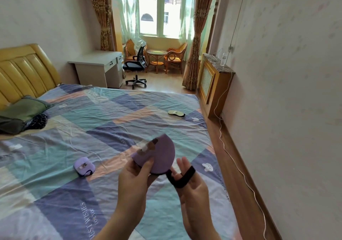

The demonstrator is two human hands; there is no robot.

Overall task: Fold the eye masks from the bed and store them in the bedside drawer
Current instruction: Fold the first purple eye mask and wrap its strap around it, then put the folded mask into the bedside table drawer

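Pinching folded purple eye mask (161, 154): left grip (135, 175); right grip (192, 184) fingers spread, strap (182, 177) looped over.

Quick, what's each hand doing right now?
Left hand: closed, pinching the folded purple eye mask.
Right hand: fingers loosely open, the mask's black strap looped around them.

the bed (114, 114) wears a patchwork sheet; on it lie a folded purple eye mask (84, 166), a pale yellow eye mask (176, 113) (near the far edge), and a green pillow (22, 111).
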